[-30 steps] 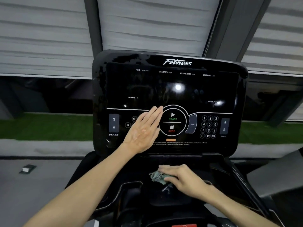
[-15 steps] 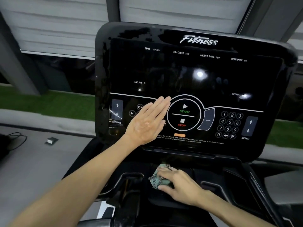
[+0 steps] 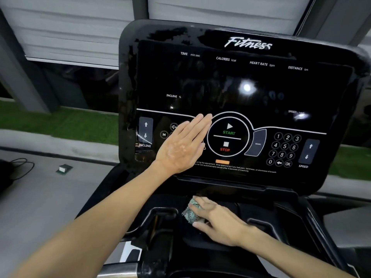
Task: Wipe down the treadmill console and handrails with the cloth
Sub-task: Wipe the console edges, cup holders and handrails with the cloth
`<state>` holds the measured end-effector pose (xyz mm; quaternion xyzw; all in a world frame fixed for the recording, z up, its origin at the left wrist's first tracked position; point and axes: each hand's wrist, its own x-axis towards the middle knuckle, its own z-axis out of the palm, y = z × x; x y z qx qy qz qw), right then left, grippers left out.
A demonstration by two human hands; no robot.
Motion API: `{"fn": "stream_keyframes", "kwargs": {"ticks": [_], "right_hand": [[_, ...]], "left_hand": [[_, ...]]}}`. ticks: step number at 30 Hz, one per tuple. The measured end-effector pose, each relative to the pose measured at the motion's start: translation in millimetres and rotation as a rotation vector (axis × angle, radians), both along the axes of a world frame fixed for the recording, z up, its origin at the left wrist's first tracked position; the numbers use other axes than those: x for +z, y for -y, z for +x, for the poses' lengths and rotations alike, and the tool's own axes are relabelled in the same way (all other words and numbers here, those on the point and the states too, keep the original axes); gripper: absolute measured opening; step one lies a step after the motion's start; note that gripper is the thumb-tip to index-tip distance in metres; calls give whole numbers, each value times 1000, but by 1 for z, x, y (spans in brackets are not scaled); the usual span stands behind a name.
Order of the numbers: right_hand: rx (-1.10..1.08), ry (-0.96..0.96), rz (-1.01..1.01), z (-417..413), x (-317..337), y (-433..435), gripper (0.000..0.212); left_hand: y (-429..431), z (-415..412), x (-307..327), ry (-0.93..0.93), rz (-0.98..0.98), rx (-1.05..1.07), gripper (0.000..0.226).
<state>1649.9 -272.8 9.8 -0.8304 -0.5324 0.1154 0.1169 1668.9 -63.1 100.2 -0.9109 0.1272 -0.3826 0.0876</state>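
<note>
Console (image 3: pixel 241 81): glossy black panel, tilted back, display dark. Printed START, STOP, INCLINE, SPEED and number keys are legible; mottled reflections run along its left edge. My left hand (image 3: pixel 182 147) lies flat on it, just left of the START ring.

Cloth (image 3: pixel 190 214): small, crumpled, green-and-white patterned. It sits on the black tray (image 3: pixel 261 207) below the console, gripped between the thumb and fingers of my right hand (image 3: pixel 218 219).

**Grey room with lowered blinds**

Far above the grip of the right hand (image 3: pixel 218 219), pale grey blinds (image 3: pixel 70 31) hang between dark pillars (image 3: pixel 139 9), over dark window glass (image 3: pixel 84 85). Up and left of the grip runs a green turf strip (image 3: pixel 60 123). Nearer lies grey floor (image 3: pixel 50 197) with a small box (image 3: pixel 64 169) and a looped black cable (image 3: pixel 22 167).
</note>
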Motion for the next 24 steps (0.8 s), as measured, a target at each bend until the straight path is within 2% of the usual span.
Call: {"fn": "stream_keyframes", "kwargs": {"ticks": [4, 10, 13, 15, 17, 19, 22, 24], "right_hand": [[-55, -75, 59, -4, -5, -1, 52], [218, -231, -19, 4, 1, 20, 45], [238, -74, -27, 18, -1, 6, 45], [133, 45, 7, 21, -3, -6, 45], [67, 76, 101, 14, -7, -10, 43], [106, -58, 182, 4, -9, -4, 40], [234, -326, 37, 0, -3, 7, 45], [303, -370, -18, 5, 3, 8, 45]], "left_hand": [[0, 0, 1, 13, 0, 5, 55], [0, -1, 0, 15, -15, -2, 54], [0, 0, 0, 18, -22, -7, 54], [1, 0, -1, 13, -26, -15, 54], [1, 0, 0, 13, -31, -23, 55], [0, 0, -1, 17, -37, -29, 54], [0, 0, 0, 26, -39, -29, 53], [0, 0, -1, 18, -37, -31, 53]]}}
